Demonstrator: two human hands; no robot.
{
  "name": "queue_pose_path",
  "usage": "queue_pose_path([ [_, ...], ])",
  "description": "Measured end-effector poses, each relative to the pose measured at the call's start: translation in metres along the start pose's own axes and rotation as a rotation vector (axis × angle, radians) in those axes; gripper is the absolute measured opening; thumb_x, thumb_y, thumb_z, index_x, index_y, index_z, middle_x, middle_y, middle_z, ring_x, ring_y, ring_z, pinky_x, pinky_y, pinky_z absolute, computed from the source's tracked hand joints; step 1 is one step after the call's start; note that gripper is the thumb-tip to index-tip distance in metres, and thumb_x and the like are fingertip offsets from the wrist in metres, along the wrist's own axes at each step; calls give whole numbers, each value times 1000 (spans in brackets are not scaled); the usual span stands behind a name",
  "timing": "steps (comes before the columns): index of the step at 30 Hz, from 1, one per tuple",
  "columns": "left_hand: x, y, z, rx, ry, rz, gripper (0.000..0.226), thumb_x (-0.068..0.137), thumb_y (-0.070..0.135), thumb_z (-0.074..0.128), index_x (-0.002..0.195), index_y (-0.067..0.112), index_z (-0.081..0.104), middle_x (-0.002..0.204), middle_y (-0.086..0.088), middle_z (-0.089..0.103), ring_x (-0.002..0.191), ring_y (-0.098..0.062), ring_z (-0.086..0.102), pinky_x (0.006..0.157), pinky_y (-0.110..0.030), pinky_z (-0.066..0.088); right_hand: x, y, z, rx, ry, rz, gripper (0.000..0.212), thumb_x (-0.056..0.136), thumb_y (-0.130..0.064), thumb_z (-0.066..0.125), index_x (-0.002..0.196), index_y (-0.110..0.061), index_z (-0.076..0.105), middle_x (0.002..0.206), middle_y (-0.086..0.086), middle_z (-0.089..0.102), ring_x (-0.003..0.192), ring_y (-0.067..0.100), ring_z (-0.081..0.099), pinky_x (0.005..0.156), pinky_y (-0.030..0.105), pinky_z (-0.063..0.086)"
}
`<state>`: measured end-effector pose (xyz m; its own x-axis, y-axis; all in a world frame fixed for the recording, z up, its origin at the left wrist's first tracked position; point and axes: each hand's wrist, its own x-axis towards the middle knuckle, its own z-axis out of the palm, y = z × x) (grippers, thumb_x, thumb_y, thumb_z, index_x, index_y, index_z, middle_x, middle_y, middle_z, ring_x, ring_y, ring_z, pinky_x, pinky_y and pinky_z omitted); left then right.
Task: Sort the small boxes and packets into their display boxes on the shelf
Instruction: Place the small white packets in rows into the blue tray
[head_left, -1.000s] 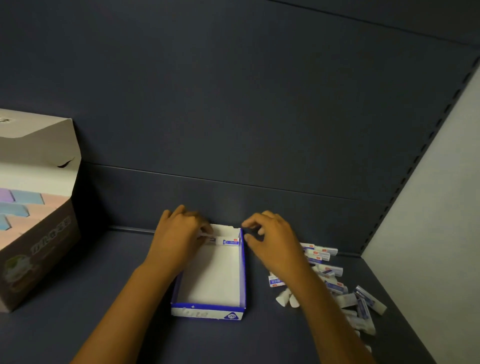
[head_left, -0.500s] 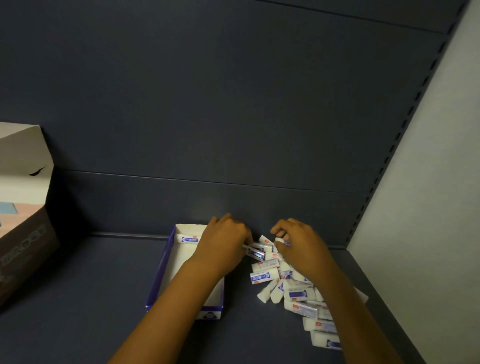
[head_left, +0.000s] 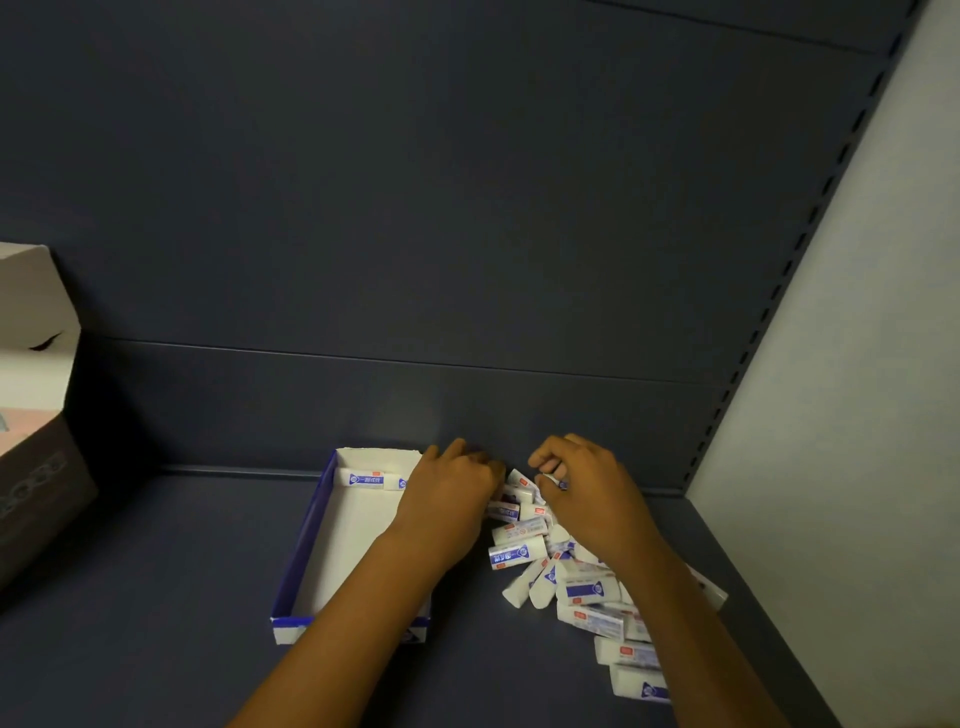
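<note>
My left hand (head_left: 451, 493) lies over the far right corner of the blue-and-white display box (head_left: 306, 545), its fingers bent down toward the heap of small white packets (head_left: 566, 566) just beside the box. The fingertips are hidden behind the knuckles, so I cannot tell if they hold something. My right hand (head_left: 587, 493) is on the far end of the heap, and its curled fingers pinch one small packet (head_left: 555, 481), mostly covered. Inside the box, one packet (head_left: 370, 479) lies against the far wall. My right forearm hides part of the heap. A bigger carton (head_left: 31, 415) at the left is cut by the frame edge.
</note>
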<state>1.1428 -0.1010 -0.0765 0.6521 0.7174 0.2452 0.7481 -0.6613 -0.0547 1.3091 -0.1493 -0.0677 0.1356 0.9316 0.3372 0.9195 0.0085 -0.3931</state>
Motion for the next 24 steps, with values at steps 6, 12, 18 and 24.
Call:
queue_pose_path([
  [6, 0, -4, -6, -119, 55, -39, 27, 92, 29, 61, 118, 25, 59, 124, 2, 59, 115, -18, 49, 101, -31, 37, 2, 0, 0, -23, -26, 2, 18, 90, -16, 60, 107, -17, 65, 107, 2, 64, 87, 11, 59, 83, 23, 51],
  [12, -10, -38, -32, -421, 81, -109, 19, 85, 22, 69, 102, 32, 68, 107, 8, 63, 99, -12, 59, 87, -31, 52, 5, -4, 0, -129, -180, 30, 30, 94, -25, 56, 122, -13, 59, 126, 8, 58, 114, 19, 55, 99, 26, 41],
  [18, -22, -63, -30, -767, 213, -263, 15, 78, 16, 78, 89, 26, 75, 92, 9, 67, 81, -6, 64, 76, -23, 55, 7, -14, 4, -262, -213, 43, 37, 95, -35, 54, 128, -21, 56, 137, 1, 51, 127, 19, 45, 107, 30, 36],
  [24, -21, -64, -21, -882, 240, -281, 15, 80, 16, 76, 92, 25, 75, 96, 6, 68, 86, -11, 66, 82, -30, 57, 17, -26, 7, -350, -262, 47, 27, 93, -34, 57, 117, -26, 65, 128, 0, 58, 122, 19, 47, 103, 33, 41],
])
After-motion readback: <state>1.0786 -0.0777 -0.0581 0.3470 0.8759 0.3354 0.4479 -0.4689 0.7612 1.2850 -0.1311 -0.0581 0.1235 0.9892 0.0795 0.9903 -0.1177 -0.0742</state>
